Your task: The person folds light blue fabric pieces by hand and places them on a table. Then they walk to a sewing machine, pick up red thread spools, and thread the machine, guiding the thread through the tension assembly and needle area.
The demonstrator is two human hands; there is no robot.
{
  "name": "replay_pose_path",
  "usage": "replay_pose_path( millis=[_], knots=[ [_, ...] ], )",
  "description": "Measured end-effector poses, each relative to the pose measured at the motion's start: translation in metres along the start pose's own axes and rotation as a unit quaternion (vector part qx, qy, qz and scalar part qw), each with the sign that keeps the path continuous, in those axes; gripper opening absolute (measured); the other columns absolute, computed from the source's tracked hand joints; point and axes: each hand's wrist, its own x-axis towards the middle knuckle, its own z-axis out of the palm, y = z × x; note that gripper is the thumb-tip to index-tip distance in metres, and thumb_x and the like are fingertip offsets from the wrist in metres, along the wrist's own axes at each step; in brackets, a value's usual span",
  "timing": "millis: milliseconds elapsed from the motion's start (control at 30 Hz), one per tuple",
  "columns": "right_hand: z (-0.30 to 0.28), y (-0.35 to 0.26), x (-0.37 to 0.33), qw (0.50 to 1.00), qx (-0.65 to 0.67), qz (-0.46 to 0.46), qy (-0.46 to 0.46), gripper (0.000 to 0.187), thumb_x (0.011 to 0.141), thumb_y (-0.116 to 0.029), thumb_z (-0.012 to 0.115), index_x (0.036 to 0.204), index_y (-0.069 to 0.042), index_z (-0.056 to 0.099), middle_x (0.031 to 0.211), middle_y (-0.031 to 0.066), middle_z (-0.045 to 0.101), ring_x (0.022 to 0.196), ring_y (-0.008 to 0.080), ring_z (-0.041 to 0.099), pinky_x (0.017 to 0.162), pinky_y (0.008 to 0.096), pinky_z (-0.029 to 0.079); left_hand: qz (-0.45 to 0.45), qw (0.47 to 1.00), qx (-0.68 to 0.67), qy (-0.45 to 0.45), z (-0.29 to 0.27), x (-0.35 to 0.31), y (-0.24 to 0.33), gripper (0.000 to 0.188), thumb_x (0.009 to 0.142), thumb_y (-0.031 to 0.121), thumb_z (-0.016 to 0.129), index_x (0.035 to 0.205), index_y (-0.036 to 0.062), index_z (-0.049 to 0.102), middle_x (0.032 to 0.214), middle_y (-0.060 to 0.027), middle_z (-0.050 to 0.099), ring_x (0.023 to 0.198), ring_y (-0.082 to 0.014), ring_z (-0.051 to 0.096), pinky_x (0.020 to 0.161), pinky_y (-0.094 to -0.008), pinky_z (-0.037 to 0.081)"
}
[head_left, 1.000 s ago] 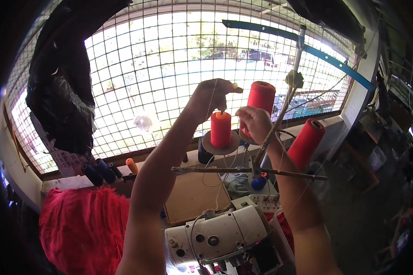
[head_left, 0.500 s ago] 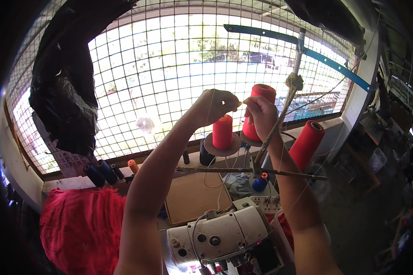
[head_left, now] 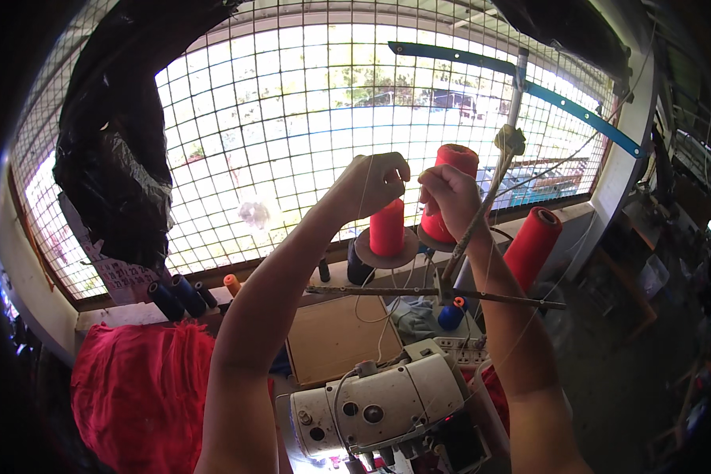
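Both my arms reach up over the sewing machine (head_left: 391, 403) to cones of red thread. My left hand (head_left: 374, 186) is closed, its fingers curled down just above a red thread cone (head_left: 386, 231) on a round disc (head_left: 377, 259). Beside it my right hand (head_left: 452, 194) pinches thumb and fingers together in front of a taller red cone (head_left: 460, 160), partly covering it. A small gap separates the fingertips of the two hands. Whatever they hold is too fine to make out. A third red cone (head_left: 534, 246) leans to the right of my right forearm.
A thread-stand pole (head_left: 494, 178) with a crossbar (head_left: 355, 291) rises beside my right hand. A wire-mesh window (head_left: 268, 118) spans the back. Red fabric (head_left: 142, 387) is heaped at left, near dark spools (head_left: 188, 294). A cardboard box lid (head_left: 336, 336) lies behind the machine.
My fingertips were almost touching and are now farther apart. The left hand has drawn slightly to the left with its fingers curled more downward; the right hand stays almost in place.
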Motion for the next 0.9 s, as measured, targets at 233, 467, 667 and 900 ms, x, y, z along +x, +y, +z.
replay_pose_path(
  millis=[233, 467, 667, 900],
  knots=[
    [-0.003, -0.001, 0.001, 1.0, 0.008, 0.006, -0.004, 0.016, 0.081, -0.012, 0.049, 0.08, 0.003, 0.055, 0.059, 0.0043, 0.052, 0.045, 0.0071, 0.045, 0.042, 0.0185, 0.037, -0.025, 0.997, -0.076, -0.012, 0.002, 0.0, -0.001, 0.012, 0.074, 0.005, 0.05, 0.085, 0.0039, 0.056, 0.052, -0.0016, 0.052, 0.044, -0.0059, 0.043, 0.043, -0.0218, 0.036],
    [-0.007, 0.008, 0.003, 0.999, 0.034, 0.039, 0.001, 0.017, 0.08, -0.012, 0.05, 0.081, 0.004, 0.056, 0.06, 0.0048, 0.052, 0.048, 0.0079, 0.047, 0.044, 0.0188, 0.038, 0.016, 0.975, -0.218, -0.038, -0.005, 0.004, -0.015, 0.009, 0.077, 0.007, 0.053, 0.082, 0.0015, 0.058, 0.058, -0.0031, 0.056, 0.044, -0.0038, 0.042, 0.04, -0.0171, 0.032],
    [-0.001, 0.01, -0.003, 0.997, 0.016, 0.049, -0.051, 0.015, 0.079, -0.012, 0.053, 0.083, 0.002, 0.057, 0.06, 0.0048, 0.052, 0.049, 0.0071, 0.047, 0.045, 0.0193, 0.039, -0.097, 0.951, -0.292, 0.014, -0.007, 0.004, -0.009, 0.013, 0.077, 0.012, 0.054, 0.079, -0.0008, 0.056, 0.06, -0.0035, 0.053, 0.043, -0.0037, 0.035, 0.039, -0.0177, 0.029],
    [0.001, 0.016, -0.003, 0.966, -0.237, -0.094, 0.054, 0.023, 0.071, -0.004, 0.057, 0.093, -0.001, 0.05, 0.083, 0.0071, 0.051, 0.073, 0.0139, 0.051, 0.062, 0.0245, 0.043, -0.117, 0.908, -0.403, 0.013, -0.013, 0.002, -0.009, 0.015, 0.076, 0.016, 0.055, 0.077, 0.0004, 0.054, 0.064, -0.0044, 0.053, 0.049, -0.0055, 0.039, 0.045, -0.0184, 0.032]
  ],
)
